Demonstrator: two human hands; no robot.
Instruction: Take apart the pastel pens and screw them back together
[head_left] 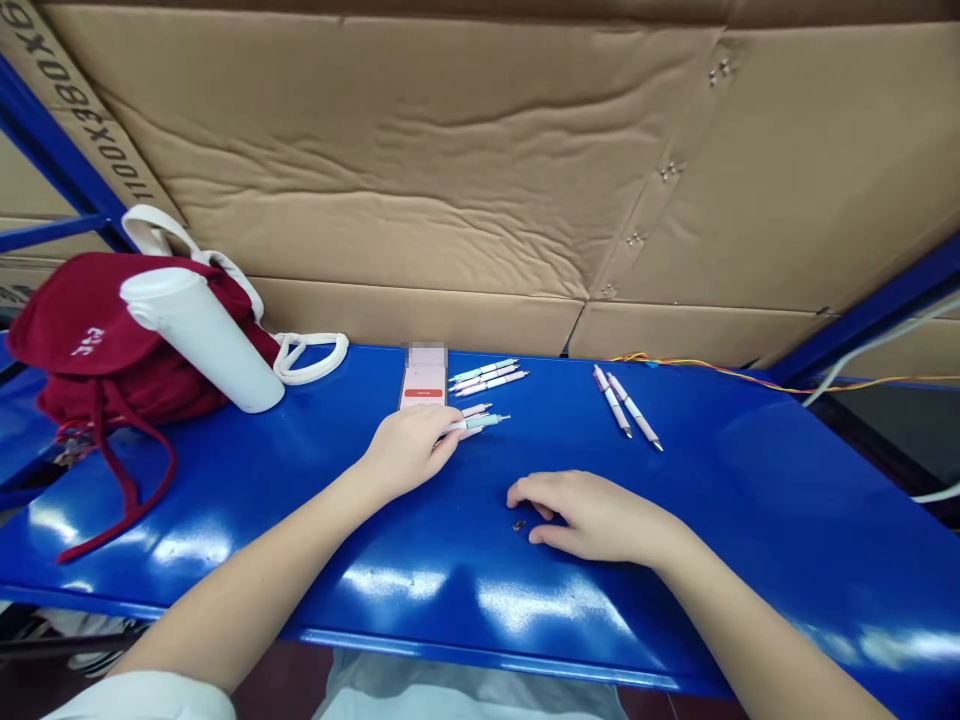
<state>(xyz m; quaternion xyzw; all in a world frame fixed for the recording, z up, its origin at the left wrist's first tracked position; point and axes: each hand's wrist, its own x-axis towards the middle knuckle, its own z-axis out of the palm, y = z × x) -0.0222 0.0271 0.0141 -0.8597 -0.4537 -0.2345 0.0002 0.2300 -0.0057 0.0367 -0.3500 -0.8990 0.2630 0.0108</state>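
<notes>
My left hand [411, 445] is closed around the back end of a pale green and white pen [484, 421], in front of the phone. At least one pink pen [475, 409] lies right beside that pen, partly covered by the fingers. Just behind them, several pastel pens [487, 378] lie side by side on the blue table. My right hand [577, 515] rests low over the tabletop with thumb and fingers apart, holding nothing. A tiny dark piece [519, 525] lies by its fingertips, too small to name.
A phone [424, 385] with a lit screen lies behind my left hand. Two pens [628, 408] lie at right. At left are a red bag [150, 330] and a white bottle [217, 345]. Wires [697, 363] run along the back, below a cardboard wall [450, 150].
</notes>
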